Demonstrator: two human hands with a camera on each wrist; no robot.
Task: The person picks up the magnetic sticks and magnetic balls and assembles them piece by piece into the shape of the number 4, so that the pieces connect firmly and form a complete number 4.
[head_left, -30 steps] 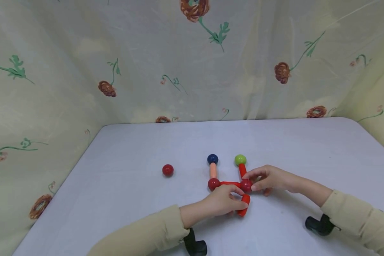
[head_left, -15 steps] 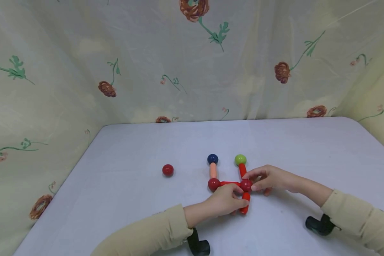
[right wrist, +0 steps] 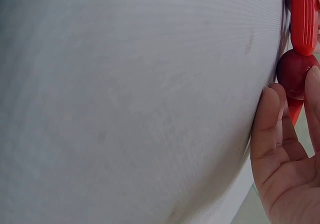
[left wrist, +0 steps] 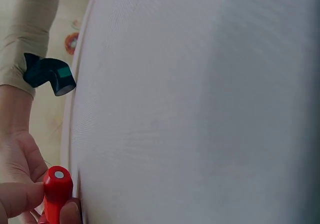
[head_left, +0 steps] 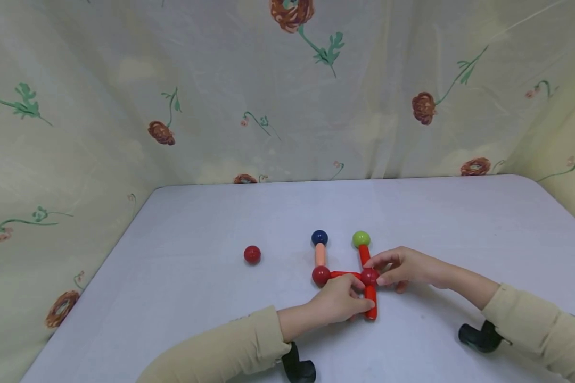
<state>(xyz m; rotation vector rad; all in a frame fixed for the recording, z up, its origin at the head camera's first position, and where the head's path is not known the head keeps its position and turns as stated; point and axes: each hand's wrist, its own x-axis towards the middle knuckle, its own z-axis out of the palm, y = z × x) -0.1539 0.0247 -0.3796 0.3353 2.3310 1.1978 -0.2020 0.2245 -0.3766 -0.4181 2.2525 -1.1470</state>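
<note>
My left hand pinches a red magnetic stick between thumb and fingers. The stick's far end meets a red ball, and its free end, with a silvery disc, shows in the left wrist view. Around that ball curl the fingertips and thumb of my right hand. In the right wrist view the held stick touches the ball. A second red stick runs from the ball to a green ball. Another red stick, partly behind my left hand, reaches a second red ball.
A peach stick links the second red ball to a dark blue ball. A loose red ball lies to the left on the white table. Flowered curtain hangs behind the table.
My left hand has shifted slightly right and swung the red stick straight, bringing its end against the red ball. The right hand has stayed in place.
</note>
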